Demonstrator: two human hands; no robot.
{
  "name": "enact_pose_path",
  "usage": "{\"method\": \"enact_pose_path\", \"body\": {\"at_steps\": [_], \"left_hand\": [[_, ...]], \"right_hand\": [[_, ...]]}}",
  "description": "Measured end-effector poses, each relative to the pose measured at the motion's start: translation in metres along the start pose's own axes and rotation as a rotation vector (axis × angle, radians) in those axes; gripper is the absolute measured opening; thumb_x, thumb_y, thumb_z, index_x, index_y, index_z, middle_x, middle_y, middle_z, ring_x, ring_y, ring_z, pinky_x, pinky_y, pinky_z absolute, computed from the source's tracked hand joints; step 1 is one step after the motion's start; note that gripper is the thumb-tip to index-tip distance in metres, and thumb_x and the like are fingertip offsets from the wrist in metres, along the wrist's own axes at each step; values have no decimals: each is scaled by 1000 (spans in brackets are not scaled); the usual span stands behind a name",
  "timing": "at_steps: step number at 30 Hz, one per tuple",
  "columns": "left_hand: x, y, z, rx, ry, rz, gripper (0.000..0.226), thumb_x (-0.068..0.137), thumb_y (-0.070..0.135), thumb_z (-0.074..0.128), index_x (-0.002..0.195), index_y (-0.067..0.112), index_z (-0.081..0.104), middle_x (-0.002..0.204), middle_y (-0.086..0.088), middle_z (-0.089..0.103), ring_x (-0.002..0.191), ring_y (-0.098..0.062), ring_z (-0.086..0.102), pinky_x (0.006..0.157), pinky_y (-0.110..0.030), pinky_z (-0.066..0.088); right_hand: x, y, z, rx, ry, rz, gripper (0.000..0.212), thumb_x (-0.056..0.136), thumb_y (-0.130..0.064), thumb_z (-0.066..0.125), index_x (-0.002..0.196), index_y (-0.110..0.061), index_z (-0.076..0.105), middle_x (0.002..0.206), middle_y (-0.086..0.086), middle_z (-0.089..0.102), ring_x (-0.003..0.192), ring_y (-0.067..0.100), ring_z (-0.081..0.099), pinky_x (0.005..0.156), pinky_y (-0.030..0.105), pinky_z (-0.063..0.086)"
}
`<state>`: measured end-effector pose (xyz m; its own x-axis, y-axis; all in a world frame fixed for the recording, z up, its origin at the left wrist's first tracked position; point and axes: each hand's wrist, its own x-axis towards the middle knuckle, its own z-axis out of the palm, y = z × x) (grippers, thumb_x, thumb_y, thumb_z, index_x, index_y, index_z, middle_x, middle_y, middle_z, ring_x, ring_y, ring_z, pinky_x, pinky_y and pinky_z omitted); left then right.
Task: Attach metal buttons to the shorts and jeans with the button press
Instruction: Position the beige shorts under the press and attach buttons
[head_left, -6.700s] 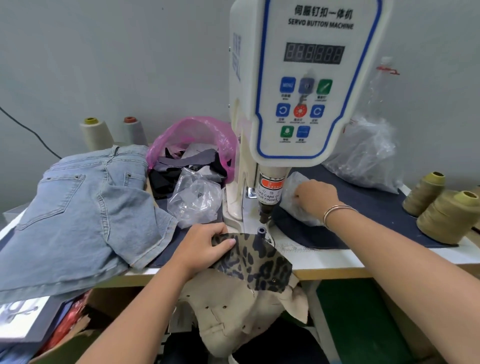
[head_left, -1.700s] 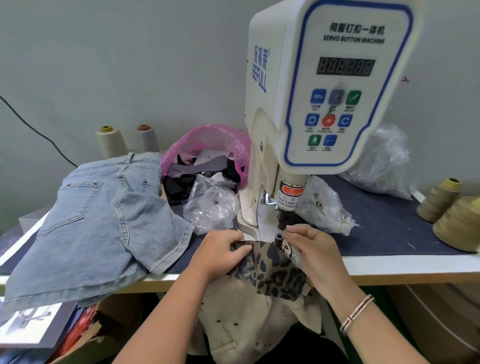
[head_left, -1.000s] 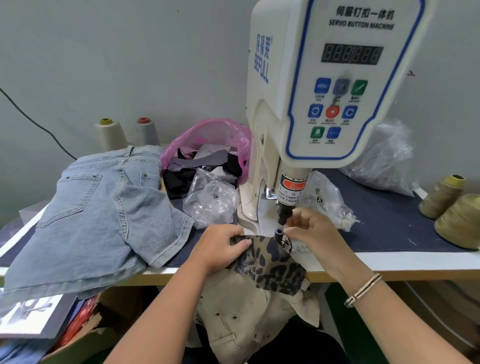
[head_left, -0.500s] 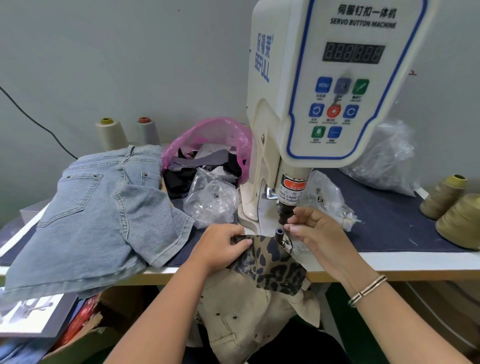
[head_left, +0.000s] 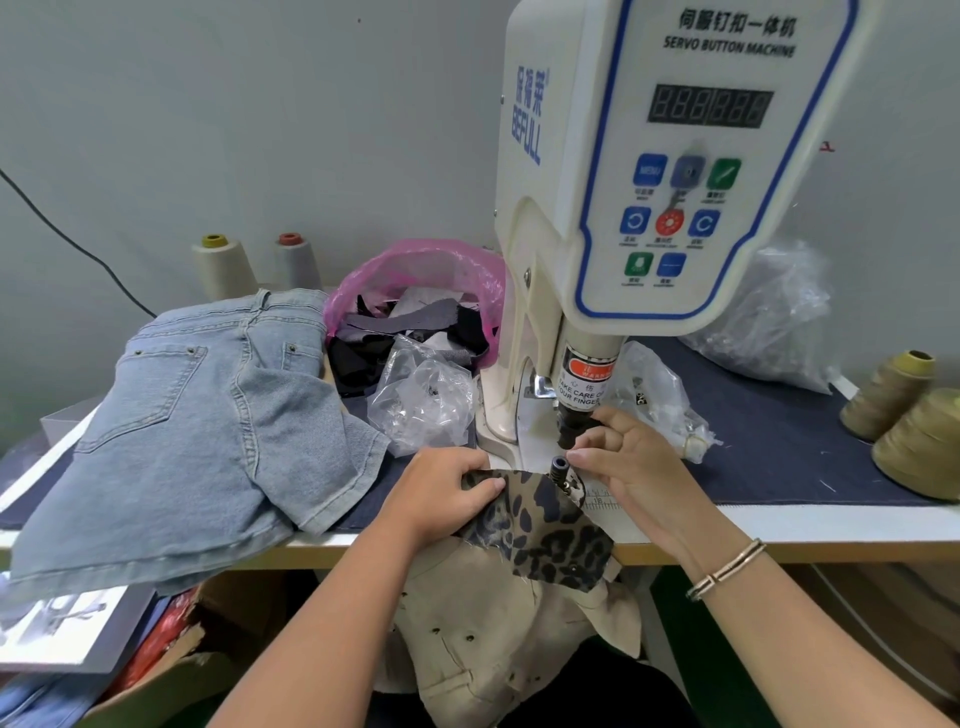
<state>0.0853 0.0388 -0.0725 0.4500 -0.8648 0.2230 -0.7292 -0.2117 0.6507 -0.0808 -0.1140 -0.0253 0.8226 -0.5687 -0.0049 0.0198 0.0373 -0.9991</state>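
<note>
Head view. Button press (head_left: 670, 171) stands at the middle of the table (head_left: 779, 525), white housing with blue-edged panel, display dark. Its punch (head_left: 571, 428) hangs above the lower die post (head_left: 558, 464), a small gap between them.

Shorts (head_left: 540, 525): leopard-print flap laid over the table edge just in front of the post, beige body hanging below the table. A small metal piece (head_left: 566, 487) shows on the flap just beside the post; whether it is a button I cannot tell.

Left hand (head_left: 441, 493): lies on the left part of the flap, fingers curled over its edge, thumb pressing the cloth down; holding the shorts.

Right hand (head_left: 631, 462): at the post, just under the punch, thumb and forefinger brought narrowly together beside the post top. What sits between them is too small to tell. Bracelet (head_left: 727, 569) on the wrist.

Jeans (head_left: 208, 426): light blue denim, folded in a heap at the left of the table, apart from both hands.

Also on the table: pink bag (head_left: 415, 270) of cloth scraps behind a clear bag (head_left: 423, 400), left of the press; a second clear bag (head_left: 660, 400) behind the right hand; thread cones (head_left: 888, 395) at far right, two pale cones (head_left: 223, 265) by the wall
</note>
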Motion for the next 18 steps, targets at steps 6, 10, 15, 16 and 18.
{"method": "enact_pose_path", "body": {"at_steps": [6,10,15,16,18], "left_hand": [[0,0,0,6,4,4,40,87,28,65,58,29,39,61,7,47,62,-9,44,59,-27,30],[0,1,-1,4,0,4,38,88,28,65,58,29,40,63,6,49,64,-11,47,60,-29,33],[-1,0,-1,-9,5,7,37,87,30,65,59,30,41,63,5,50,65,-12,48,62,-30,34],[-1,0,-1,-7,6,5,38,87,30,65,58,30,41,63,5,49,64,-12,47,62,-30,34],[-1,0,-1,-2,10,6,37,87,29,65,59,27,41,63,4,49,64,-12,47,62,-31,34]], "right_hand": [[-5,-6,5,-335,54,-89,47,80,-10,73,120,-21,52,75,-9,71,74,0,64,75,20,48],[-9,-7,9,-456,92,-184,44,81,-11,73,119,-20,54,74,-13,70,73,-3,62,74,9,46],[-14,-6,11,-572,111,-286,40,80,-9,73,117,-5,60,77,-12,71,78,-1,63,79,9,46],[-16,-6,11,-582,112,-308,40,80,-8,73,118,-5,60,77,-14,71,79,-3,63,80,8,45],[-19,-5,10,-566,109,-338,44,82,-6,72,122,-16,57,78,-19,71,82,-5,64,80,7,45]]}}
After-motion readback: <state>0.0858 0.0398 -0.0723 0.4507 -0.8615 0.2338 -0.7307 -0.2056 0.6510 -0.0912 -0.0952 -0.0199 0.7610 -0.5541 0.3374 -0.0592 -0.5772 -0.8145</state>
